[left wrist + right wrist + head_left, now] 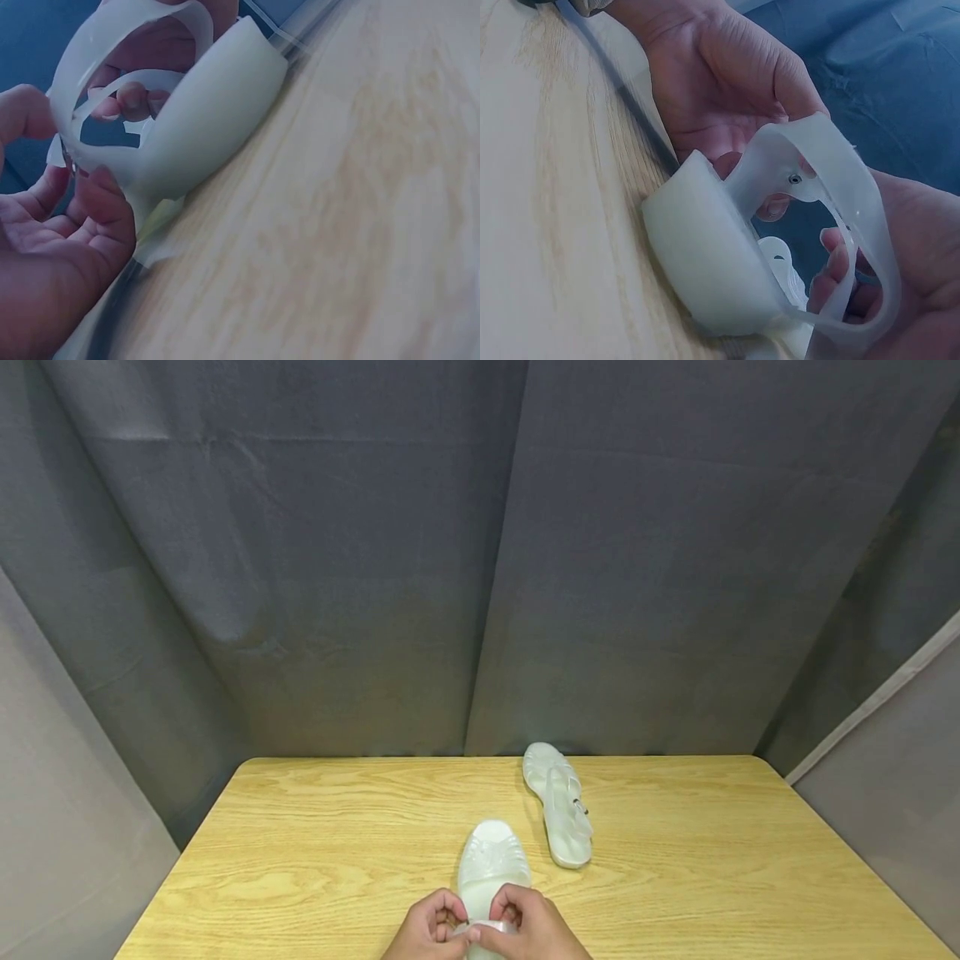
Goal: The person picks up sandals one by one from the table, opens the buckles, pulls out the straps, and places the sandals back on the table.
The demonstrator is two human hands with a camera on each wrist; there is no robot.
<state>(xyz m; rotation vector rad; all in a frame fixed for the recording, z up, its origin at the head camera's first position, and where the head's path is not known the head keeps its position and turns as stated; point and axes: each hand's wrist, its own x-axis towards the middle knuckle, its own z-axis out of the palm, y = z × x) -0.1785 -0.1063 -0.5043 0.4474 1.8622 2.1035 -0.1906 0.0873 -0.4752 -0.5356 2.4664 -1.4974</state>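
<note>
A translucent white jelly sandal stands at the table's near edge, toe pointing away, its heel end toward me. My left hand pinches the sandal's ankle strap by a small metal buckle, seen in the left wrist view. From the other side my right hand holds the strap between thumb and curled fingers. The thumbs nearly meet above the heel in the head view. In the right wrist view the strap forms a raised loop over the heel cup, with a metal stud showing on its inner side.
A matching sandal lies farther back, right of centre, with its toe at the table's far edge and a small metal buckle on its strap. Grey curtains hang behind and beside the wood-grain table.
</note>
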